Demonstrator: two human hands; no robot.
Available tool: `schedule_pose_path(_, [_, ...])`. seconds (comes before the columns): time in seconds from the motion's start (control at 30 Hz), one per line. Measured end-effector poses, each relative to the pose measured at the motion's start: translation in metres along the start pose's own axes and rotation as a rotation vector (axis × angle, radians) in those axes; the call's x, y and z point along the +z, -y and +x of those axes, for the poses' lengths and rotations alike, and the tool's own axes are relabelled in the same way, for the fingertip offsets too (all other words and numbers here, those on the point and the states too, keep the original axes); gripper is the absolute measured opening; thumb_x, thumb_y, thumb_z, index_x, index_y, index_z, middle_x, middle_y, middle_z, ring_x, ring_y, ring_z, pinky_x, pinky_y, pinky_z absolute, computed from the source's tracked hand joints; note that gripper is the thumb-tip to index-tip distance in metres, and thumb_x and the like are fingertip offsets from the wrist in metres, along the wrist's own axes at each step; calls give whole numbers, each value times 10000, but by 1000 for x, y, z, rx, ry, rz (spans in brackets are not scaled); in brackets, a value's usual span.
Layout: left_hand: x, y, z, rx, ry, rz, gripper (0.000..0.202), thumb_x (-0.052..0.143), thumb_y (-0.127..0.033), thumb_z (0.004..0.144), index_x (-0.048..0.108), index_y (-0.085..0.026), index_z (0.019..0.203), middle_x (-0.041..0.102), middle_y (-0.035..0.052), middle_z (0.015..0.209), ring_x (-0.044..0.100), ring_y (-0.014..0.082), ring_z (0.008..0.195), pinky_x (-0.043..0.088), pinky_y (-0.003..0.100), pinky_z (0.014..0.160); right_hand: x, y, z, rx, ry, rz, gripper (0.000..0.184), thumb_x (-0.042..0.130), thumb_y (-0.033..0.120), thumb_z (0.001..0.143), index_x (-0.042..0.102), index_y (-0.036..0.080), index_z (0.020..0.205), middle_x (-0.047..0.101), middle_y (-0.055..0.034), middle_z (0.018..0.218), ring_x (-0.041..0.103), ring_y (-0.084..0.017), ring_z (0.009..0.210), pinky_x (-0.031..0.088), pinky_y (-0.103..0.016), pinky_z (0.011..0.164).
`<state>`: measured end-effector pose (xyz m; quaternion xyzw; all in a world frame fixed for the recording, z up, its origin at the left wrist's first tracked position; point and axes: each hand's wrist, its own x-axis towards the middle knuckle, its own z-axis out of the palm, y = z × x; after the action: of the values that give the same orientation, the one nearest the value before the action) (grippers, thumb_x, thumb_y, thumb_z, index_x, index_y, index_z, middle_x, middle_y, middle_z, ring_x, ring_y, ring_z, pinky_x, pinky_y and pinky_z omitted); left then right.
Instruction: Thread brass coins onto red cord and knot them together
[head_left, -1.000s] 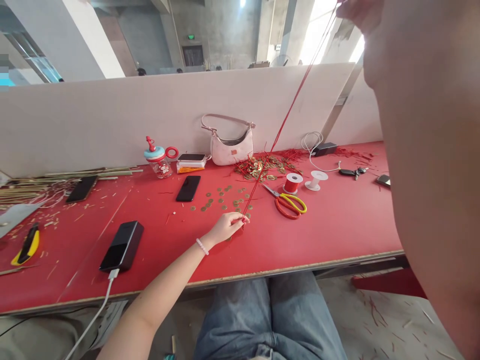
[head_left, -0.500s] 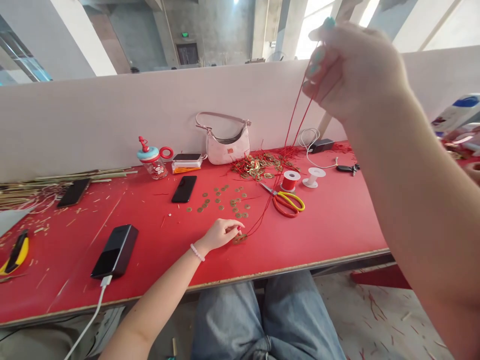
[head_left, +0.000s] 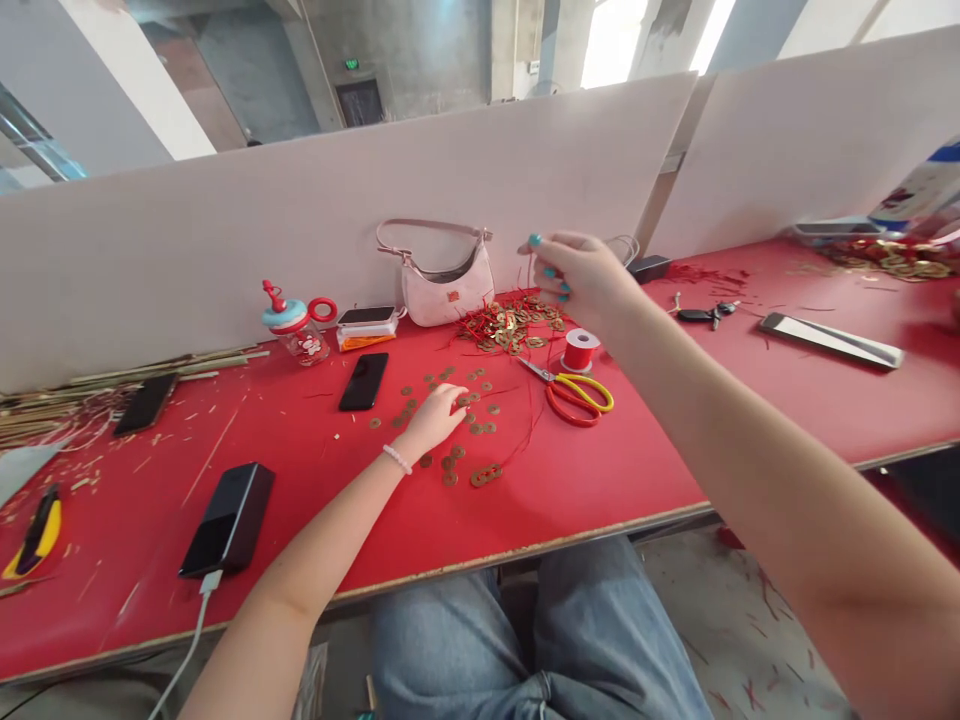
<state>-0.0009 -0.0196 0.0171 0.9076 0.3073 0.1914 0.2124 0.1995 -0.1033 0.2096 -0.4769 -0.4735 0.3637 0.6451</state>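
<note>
My left hand lies low on the red table, fingers stretched out over several loose brass coins, fingertips touching them. A short string of coins on red thread lies just in front of it. My right hand, with teal nails, is raised over the back of the table and pinches a thin red thread. The thread trails down slack toward the strung coins.
Yellow-handled scissors and a red thread spool lie right of the coins. A heap of coins and red threads, a white handbag, a black phone and a power bank sit around. Keys lie far right.
My right hand has come down from high up to just above the table, so the thread has gone slack. My left hand let go of the strung coins and moved onto the loose coins.
</note>
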Motion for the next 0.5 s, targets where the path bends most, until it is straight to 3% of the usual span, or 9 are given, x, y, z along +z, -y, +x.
schedule_pose_path(0.2, [1, 16, 25, -62, 72, 46, 172, 561, -133, 763, 624, -156, 922, 564, 88, 942, 578, 201, 887, 460, 350, 855, -11, -42, 0, 42, 46, 43, 180, 604, 308, 762, 502, 163, 734, 267, 89, 483, 202, -17, 394, 120, -189, 379])
schedule_pose_path(0.43, [2, 18, 26, -126, 105, 13, 105, 563, -161, 764, 605, -133, 856, 549, 84, 924, 572, 183, 846, 476, 318, 798, -12, -78, -15, 136, 8, 76, 238, 633, 338, 720, 466, 171, 695, 272, 90, 491, 201, -17, 399, 122, -191, 389])
schedule_pose_path(0.5, [1, 16, 24, -140, 99, 10, 144, 547, -171, 777, 594, -138, 909, 551, 90, 951, 567, 189, 860, 470, 327, 803, -11, -89, -18, 172, 14, 67, 249, 637, 343, 709, 458, 172, 683, 286, 89, 489, 202, -16, 395, 108, -197, 394])
